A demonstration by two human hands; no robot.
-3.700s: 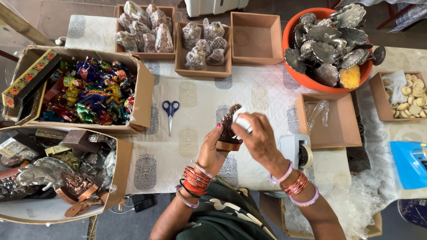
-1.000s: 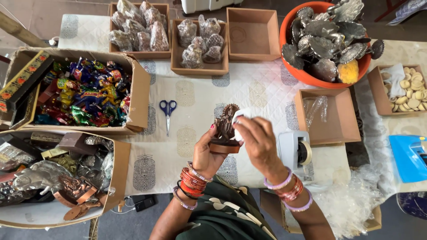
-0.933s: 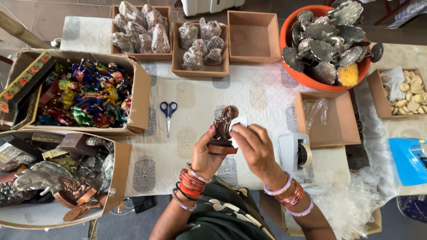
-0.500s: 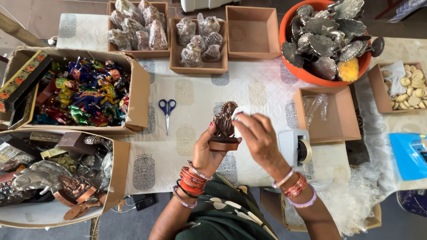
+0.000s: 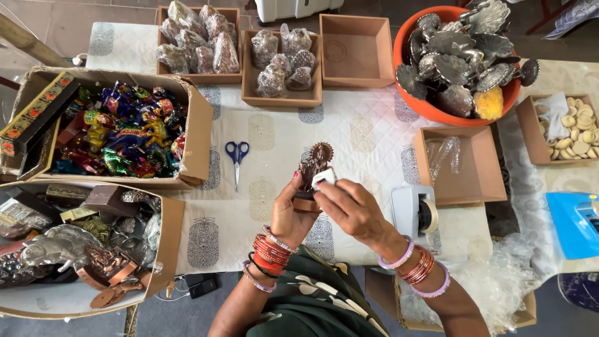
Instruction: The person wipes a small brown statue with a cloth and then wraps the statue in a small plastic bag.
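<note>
Upright, figurine [image 5: 314, 167] sits between left hand [image 5: 288, 215] and right hand [image 5: 354, 209] fingertips.

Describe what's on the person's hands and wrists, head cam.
Both forearms are bare, with no sleeves or gloves. The left hand has red-painted nails and a stack of red, orange and beaded bangles at the wrist. The right hand wears lilac bangles around a red and gold set. Dark green patterned cloth lies below.
</note>
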